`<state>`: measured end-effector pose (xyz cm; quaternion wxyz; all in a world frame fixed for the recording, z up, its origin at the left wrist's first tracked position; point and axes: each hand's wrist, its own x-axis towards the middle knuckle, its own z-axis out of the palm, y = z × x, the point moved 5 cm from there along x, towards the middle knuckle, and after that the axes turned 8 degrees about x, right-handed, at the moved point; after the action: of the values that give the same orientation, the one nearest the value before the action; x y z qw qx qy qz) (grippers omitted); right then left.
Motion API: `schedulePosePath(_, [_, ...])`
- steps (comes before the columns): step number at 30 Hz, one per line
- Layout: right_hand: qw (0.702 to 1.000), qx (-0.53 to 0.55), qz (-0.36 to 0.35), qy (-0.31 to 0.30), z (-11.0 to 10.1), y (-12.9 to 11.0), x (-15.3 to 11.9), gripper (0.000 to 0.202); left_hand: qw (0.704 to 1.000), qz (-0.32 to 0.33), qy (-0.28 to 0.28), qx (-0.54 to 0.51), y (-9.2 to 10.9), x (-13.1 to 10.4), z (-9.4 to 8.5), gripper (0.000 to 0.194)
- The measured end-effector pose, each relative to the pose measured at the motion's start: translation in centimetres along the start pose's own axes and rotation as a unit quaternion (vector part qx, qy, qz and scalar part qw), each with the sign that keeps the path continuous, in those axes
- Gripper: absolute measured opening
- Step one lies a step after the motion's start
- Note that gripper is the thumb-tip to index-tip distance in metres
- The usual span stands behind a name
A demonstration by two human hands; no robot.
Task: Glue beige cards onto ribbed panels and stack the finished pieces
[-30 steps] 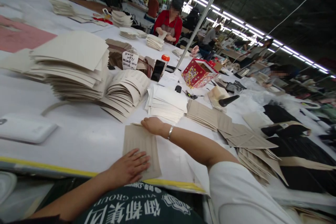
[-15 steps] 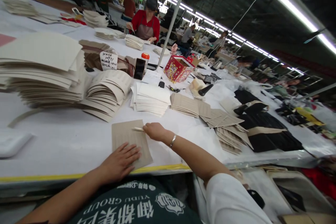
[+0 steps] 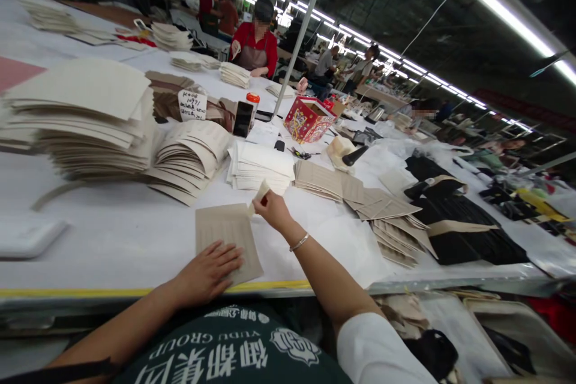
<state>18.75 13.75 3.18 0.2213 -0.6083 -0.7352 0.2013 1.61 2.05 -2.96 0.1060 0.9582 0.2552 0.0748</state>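
Note:
A flat beige panel [image 3: 220,225] with faint lines across it lies on the white table near the front edge. My left hand [image 3: 215,267] rests on its lower half, fingers stretched out and pressing it down. At the panel's upper right corner, my right hand [image 3: 272,209] is closed in a pinch on a pale cream strip [image 3: 260,192]. One end of the strip sticks up past my fingers, and its lower part reaches the corner; whether it is attached there I cannot tell.
Tall stacks of beige panels [image 3: 90,126] stand on the left. White sheets [image 3: 258,162] and more beige panels [image 3: 317,179] lie beyond my hands. A red box [image 3: 308,120], a phone [image 3: 243,119] and black pieces [image 3: 472,225] are farther off. A co-worker [image 3: 254,48] sits opposite.
My right hand has moved up and right from over the panel to its corner. The pale piece in it now points up instead of lying across the panel. My left hand stays put.

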Motion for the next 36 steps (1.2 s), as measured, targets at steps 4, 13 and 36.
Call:
schedulePosePath(4, [0.999, -0.019, -0.03, -0.023, 1.9, -0.9, -0.4, 0.012, 1.0, -0.001, -0.022, 0.006, 0.0, 0.0, 0.2, 0.048])
schedulePosePath(13, [0.992, -0.107, -0.065, -0.021, 2.5, -2.1, 0.7, 0.016, 1.0, -0.005, -0.003, 0.019, -0.1, 0.2, 0.6, 0.048])
schedulePosePath(36, [0.982, 0.159, 0.089, 0.049, -1.3, 1.8, -8.1, 0.02, 0.986, -0.158, -0.019, 0.053, -1.1, 2.9, 1.2, 0.043])
